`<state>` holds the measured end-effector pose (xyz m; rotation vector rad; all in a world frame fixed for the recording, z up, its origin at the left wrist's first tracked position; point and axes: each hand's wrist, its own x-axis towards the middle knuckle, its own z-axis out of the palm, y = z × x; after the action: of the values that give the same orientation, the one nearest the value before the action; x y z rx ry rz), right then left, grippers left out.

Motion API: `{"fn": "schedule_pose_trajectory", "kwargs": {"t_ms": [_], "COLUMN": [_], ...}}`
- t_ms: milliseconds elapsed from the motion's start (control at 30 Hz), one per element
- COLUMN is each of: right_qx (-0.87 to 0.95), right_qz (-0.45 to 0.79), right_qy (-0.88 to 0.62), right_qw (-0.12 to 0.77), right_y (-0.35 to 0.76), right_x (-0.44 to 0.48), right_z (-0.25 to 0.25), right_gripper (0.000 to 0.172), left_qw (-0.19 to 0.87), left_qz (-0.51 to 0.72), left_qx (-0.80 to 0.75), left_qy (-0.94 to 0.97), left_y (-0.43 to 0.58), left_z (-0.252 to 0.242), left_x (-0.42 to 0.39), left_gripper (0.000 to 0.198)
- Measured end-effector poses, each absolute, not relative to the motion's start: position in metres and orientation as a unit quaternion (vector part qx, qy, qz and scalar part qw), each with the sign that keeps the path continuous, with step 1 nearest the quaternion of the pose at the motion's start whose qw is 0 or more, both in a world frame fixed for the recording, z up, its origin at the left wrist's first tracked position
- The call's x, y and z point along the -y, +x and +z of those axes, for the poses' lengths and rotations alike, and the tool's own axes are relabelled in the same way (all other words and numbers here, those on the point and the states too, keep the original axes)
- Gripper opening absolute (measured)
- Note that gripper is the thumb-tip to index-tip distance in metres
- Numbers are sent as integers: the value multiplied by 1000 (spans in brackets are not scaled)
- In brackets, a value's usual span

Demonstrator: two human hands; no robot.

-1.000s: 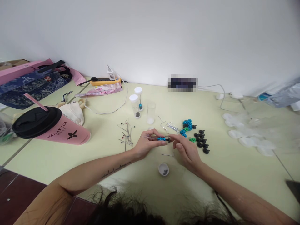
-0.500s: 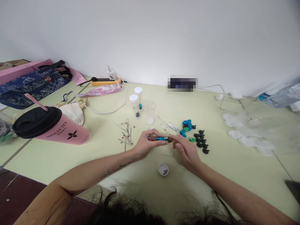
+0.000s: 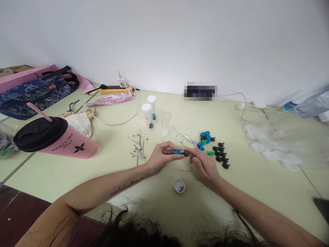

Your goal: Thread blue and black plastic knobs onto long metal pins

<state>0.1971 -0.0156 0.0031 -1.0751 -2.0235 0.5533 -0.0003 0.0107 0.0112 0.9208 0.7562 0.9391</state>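
Note:
My left hand (image 3: 158,159) pinches a small blue fitting (image 3: 177,152) between thumb and fingers, with thin metal rods running out of it to the left. A black knob (image 3: 183,153) sits at its right end. There my right hand (image 3: 207,167) meets it, index fingertip on the knob and the other fingers curled in; its exact grip is partly hidden. Under the hands lies an L-shaped hex key (image 3: 184,170). Nearer to me is a white cap (image 3: 175,188) holding several small metal screws (image 3: 181,188).
Loose metal rods (image 3: 138,149) lie left of my hands. Bent wires (image 3: 187,139), blue fittings (image 3: 205,134), green ones (image 3: 211,153) and black knobs (image 3: 222,156) lie right. Behind stand two capped tubes (image 3: 146,116) and an open clear tube (image 3: 166,122). A pink cup (image 3: 69,140) is far left.
Almost nothing differs. Both hands keep their places around the blue fitting, with only a very slight shift of the black knob and the right fingertip.

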Motion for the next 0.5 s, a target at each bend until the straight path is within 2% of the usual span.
{"fn": "schedule_pose_trajectory", "kwargs": {"t_ms": [500], "right_qx": [790], "right_qz": [228], "right_qy": [-429], "right_qw": [374], "right_y": [198], "right_x": [16], "right_z": [1], "right_gripper": [36], "left_qw": [732], "left_qz": [427], "left_qx": [-330], "left_qy": [415], "left_y": [-1], "left_z": [11], "left_x": [-11], "left_gripper": [24]}}
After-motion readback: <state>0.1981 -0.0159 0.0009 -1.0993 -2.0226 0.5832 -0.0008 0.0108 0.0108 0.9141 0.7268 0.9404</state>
